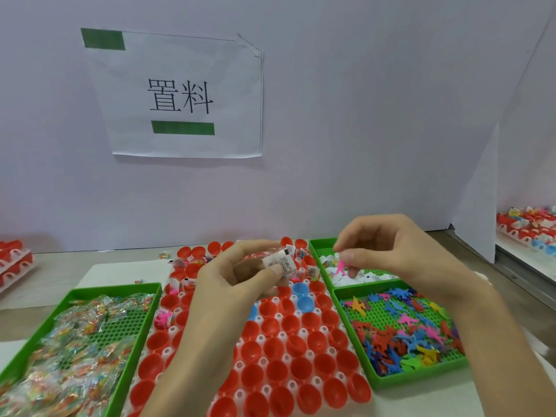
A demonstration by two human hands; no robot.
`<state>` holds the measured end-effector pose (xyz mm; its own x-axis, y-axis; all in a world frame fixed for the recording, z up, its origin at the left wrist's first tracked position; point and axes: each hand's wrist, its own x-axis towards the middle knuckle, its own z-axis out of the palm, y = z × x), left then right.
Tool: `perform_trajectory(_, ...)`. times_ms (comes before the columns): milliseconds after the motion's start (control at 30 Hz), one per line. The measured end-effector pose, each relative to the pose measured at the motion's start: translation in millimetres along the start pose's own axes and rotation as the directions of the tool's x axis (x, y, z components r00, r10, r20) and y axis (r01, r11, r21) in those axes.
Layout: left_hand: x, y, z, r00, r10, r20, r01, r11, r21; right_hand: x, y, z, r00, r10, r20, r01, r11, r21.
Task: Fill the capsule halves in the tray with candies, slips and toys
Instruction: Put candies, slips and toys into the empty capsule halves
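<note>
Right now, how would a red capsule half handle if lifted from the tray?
Probably light and stiff: the halves look like thin moulded plastic. Rounded cups, so likely to roll once off the tray. Glossy, perhaps slippery.

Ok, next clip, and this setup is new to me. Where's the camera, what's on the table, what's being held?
No machine: one camera worn on a person's head looks down at their bare hands. In the middle sits a white tray of capsule halves, mostly red, a few blue; some far ones already hold items. A green tray of candy packets lies left; green trays of paper slips and coloured toys lie right. The left hand pinches a white slip; the right hand seems to pinch a pink toy.
</note>
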<state>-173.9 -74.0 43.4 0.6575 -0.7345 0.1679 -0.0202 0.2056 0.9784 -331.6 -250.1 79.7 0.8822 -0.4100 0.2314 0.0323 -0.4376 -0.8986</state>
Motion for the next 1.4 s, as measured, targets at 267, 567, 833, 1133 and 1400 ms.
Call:
perform_trajectory(267, -4, 3, 4, 0.992, 0.124, -0.03, -0.123, 0.992, 0.014, 11, -21, 58, 0.974, -0.129, -0.186, 0.15, 0.983, 0.105)
perform_trajectory(567, -5, 5, 3, 0.99, 0.138, -0.011, -0.138, 0.989, -0.052, 14, -17, 73, 0.929, -0.106, -0.355, 0.101, 0.994, -0.033)
perform_trajectory(833, -2, 7, -3, 0.996, 0.061, 0.064, -0.052, 0.989, -0.137, 15, -16, 77, 0.919, -0.106, -0.379, 0.085, 0.994, -0.072)
perform_trajectory(1133, -3, 6, -3, 0.999, 0.051, 0.012, -0.048, 0.984, -0.172, 19, -10, 76, 0.964, 0.012, -0.265, -0.008, 1.0, 0.017)
perform_trajectory(1400, 2, 13, -14, 0.997, 0.005, 0.077, 0.014, 0.971, -0.237, 18, -9, 74, 0.977, -0.045, -0.207, 0.073, 0.989, 0.126)
